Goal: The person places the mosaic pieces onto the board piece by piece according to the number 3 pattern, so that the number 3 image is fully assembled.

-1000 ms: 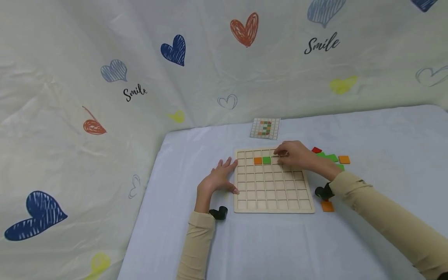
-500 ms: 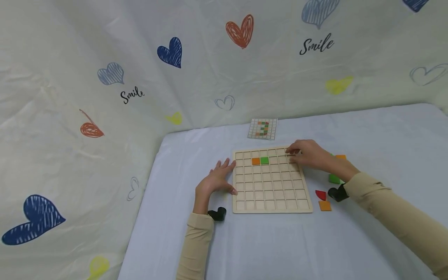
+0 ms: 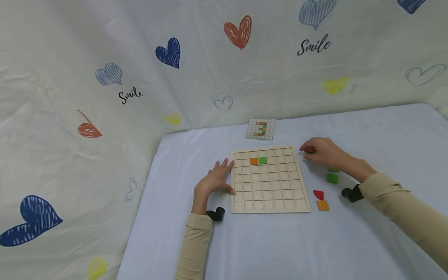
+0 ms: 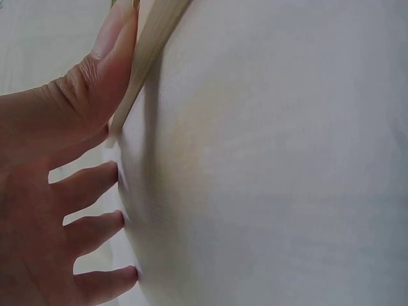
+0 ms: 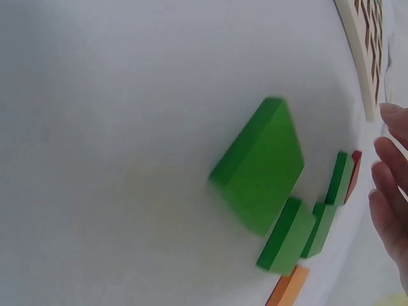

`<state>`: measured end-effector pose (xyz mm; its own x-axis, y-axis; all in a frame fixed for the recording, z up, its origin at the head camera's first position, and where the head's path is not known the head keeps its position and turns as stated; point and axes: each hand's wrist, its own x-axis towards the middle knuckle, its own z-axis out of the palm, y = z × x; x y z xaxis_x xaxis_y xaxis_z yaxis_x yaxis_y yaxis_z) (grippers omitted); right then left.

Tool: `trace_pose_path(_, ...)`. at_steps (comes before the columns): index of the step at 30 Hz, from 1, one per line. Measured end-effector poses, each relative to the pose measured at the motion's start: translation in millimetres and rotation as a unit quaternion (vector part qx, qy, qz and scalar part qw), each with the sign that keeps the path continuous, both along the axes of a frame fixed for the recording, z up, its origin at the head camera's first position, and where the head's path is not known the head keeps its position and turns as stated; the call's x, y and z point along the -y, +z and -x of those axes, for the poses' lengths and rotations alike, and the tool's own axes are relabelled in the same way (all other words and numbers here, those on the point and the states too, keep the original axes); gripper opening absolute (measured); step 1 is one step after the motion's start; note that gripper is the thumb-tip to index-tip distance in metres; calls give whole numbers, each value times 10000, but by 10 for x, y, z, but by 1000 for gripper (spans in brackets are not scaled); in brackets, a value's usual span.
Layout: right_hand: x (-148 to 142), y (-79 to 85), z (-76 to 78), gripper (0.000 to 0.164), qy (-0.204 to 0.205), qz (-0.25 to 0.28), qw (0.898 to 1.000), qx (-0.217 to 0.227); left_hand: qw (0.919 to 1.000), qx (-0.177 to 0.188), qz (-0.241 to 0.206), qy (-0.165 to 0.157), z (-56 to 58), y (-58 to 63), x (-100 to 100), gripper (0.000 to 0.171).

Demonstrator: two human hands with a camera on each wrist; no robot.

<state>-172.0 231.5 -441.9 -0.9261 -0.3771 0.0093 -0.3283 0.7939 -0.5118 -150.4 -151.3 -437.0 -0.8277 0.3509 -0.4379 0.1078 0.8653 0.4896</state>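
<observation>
A wooden grid board (image 3: 269, 186) lies on the white-covered table, with an orange square tile (image 3: 254, 161) and a green square tile (image 3: 263, 160) side by side in its upper part. My left hand (image 3: 215, 181) rests at the board's left edge, fingers spread; in the left wrist view its thumb (image 4: 115, 38) lies along the wooden rim. Off the board's upper right corner, my right hand (image 3: 327, 151) hovers over loose tiles, a red piece (image 3: 310, 149) showing between thumb and fingers. The right wrist view has its fingers (image 5: 389, 191) loosely bent, apart from the green tiles (image 5: 268, 166).
Behind the board lies a pattern card (image 3: 261, 129) with coloured squares. Right of the board are a red quarter-round piece (image 3: 318, 195), an orange tile (image 3: 322, 205) and a green tile (image 3: 332, 178). A heart-printed cloth (image 3: 196, 85) hangs behind the table.
My right hand has moved right, from over the board's upper rows to the loose tiles beyond its edge. The left hand stays at the board's left edge.
</observation>
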Motion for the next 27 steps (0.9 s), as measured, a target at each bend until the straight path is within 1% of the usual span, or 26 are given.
trace_pose_path(4,-64,6,-12,24,-81,-24,10000,-52,10000,7,6,-6,2,19,1,111)
trace_pose_path(9,-120,-11,-20,27,-320,-87,9994,2,10000,-25,30,-20,5,13,-5,111)
trace_pose_path(16,-189,-72,-17,28,-508,6,9985,-182,10000,32,-9,-10,0,18,0,111)
trace_pose_path(21,-227,-107,14,32,-695,42,9975,-91,10000,-9,-29,6,5,7,9,110)
trace_pose_path(27,-242,-162,24,36,-697,-13,9975,-89,10000,-16,6,-38,7,-7,11,111)
